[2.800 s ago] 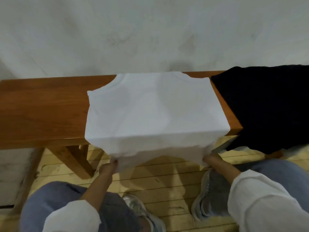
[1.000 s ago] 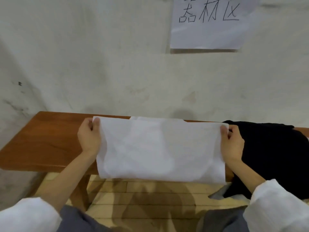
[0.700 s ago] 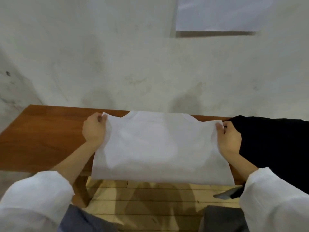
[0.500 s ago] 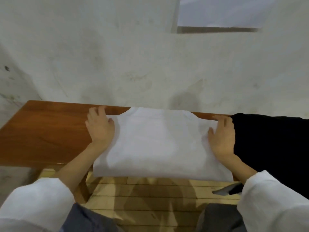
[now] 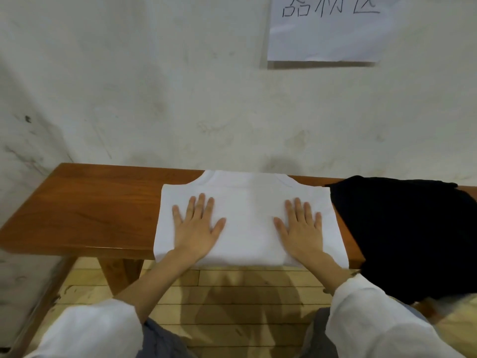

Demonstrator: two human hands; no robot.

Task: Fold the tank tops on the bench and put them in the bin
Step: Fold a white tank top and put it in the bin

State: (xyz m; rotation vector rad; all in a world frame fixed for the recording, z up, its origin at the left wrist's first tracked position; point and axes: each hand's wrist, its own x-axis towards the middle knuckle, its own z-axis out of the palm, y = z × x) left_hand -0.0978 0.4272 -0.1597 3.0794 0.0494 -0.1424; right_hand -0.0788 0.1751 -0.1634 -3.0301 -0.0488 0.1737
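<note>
A white tank top [image 5: 249, 202] lies folded in half on the brown wooden bench [image 5: 90, 210], its neckline toward the wall. My left hand [image 5: 196, 226] presses flat on its left half with fingers spread. On the right half my right hand [image 5: 302, 227] lies flat the same way. A black tank top [image 5: 402, 228] lies rumpled on the bench to the right, hanging over the front edge. No bin is in view.
The bench stands against a stained white wall with a paper sign [image 5: 327, 27] taped on it. The bench's left part is bare wood. Pale floorboards [image 5: 232, 301] show below, between my knees.
Both hands lifted the hanging hem up to the top edge, let go of the corners, and now lie flat on the doubled white top nearer its middle.
</note>
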